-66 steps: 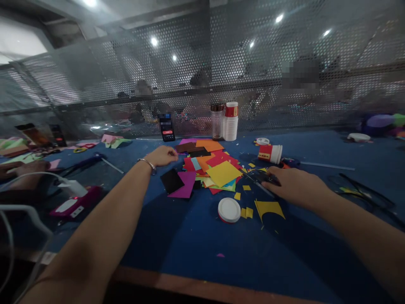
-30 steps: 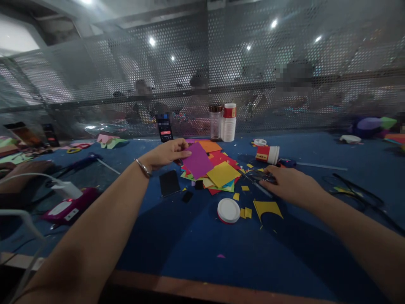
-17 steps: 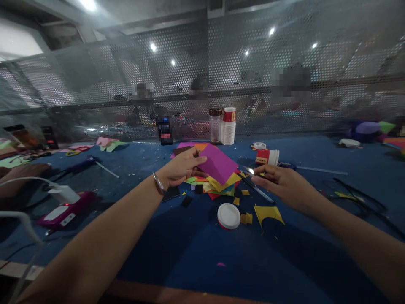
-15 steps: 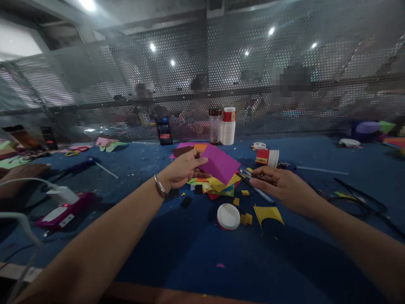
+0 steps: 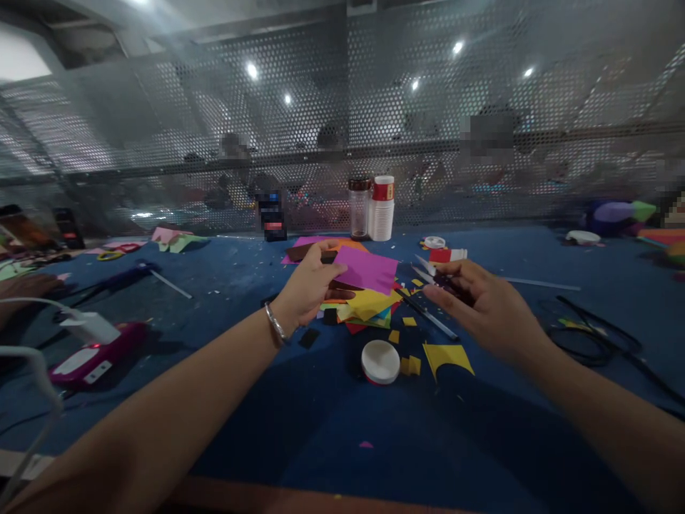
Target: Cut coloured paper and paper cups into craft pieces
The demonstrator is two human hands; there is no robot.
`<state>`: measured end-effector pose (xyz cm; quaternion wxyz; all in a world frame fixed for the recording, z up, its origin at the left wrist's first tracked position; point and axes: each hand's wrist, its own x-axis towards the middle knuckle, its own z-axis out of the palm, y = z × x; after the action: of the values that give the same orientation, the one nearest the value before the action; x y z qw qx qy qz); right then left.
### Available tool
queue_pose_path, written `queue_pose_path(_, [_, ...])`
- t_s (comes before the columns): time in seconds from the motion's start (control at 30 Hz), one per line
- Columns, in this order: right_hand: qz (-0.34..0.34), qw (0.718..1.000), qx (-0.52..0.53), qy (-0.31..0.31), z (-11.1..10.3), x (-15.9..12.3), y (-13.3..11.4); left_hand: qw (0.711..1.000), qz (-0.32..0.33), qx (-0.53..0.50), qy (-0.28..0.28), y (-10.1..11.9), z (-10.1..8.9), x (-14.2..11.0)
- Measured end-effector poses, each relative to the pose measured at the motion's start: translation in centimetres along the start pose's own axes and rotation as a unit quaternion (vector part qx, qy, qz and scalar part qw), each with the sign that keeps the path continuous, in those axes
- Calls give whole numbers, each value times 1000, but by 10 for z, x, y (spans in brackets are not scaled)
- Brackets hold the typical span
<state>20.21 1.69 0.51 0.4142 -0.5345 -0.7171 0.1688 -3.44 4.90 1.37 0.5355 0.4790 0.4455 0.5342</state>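
Note:
My left hand (image 5: pixel 315 285), with a silver bangle at the wrist, pinches a purple sheet of paper (image 5: pixel 369 270) by its left edge. My right hand (image 5: pixel 471 293) grips a pair of scissors (image 5: pixel 425 268), whose blades are parted and point left, a little to the right of the paper. Beneath the purple sheet lies a pile of coloured paper (image 5: pixel 374 305), yellow on top. A pen (image 5: pixel 436 323) rests by the pile among small yellow scraps (image 5: pixel 409 322). Closer to me are a round white lid (image 5: pixel 380 362) and a yellow cut piece of paper (image 5: pixel 449 358).
A stack of paper cups (image 5: pixel 381 218) and a clear jar (image 5: pixel 359 210) stand by the perforated metal screen (image 5: pixel 310 128). At left are a purple power strip (image 5: pixel 99 353) and a glue gun (image 5: pixel 128 277). Black cables (image 5: pixel 599 335) lie at right. Another person's hand (image 5: pixel 26 289) rests far left.
The scissor blades have opened and lifted up, away from the pile. The purple sheet has tilted flatter in my left hand. The whole view has shifted slightly.

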Motion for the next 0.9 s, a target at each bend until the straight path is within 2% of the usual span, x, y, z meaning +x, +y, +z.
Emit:
queue_pose_path(0.07, [-38,999,-8,12,2,-4,-2,1000,0,6,-5,0,4,-4])
queue_pose_path(0.23, [-127,989,-65,-35,8,-12,-4,997,-58,-10,-40,-1,15,-12])
queue_pose_path(0.43, [-175,983,-53,-14,4,-14,-6,984,-111,-119,-72,2,14,-10])
queue_pose_path(0.57, [-114,993,22,38,0,-13,-8,969,-157,-151,-113,5,9,-8])
queue_pose_path(0.67, [-42,989,131,54,0,-10,-5,974,-121,-134,-138,3,7,-8])
queue_pose_path(0.77, [20,967,252,37,2,-7,-4,980,-62,-123,-141,-2,8,-8])
queue_pose_path(0.9, [86,928,362,19,5,-6,-9,973,-45,-186,-128,-6,14,-12])
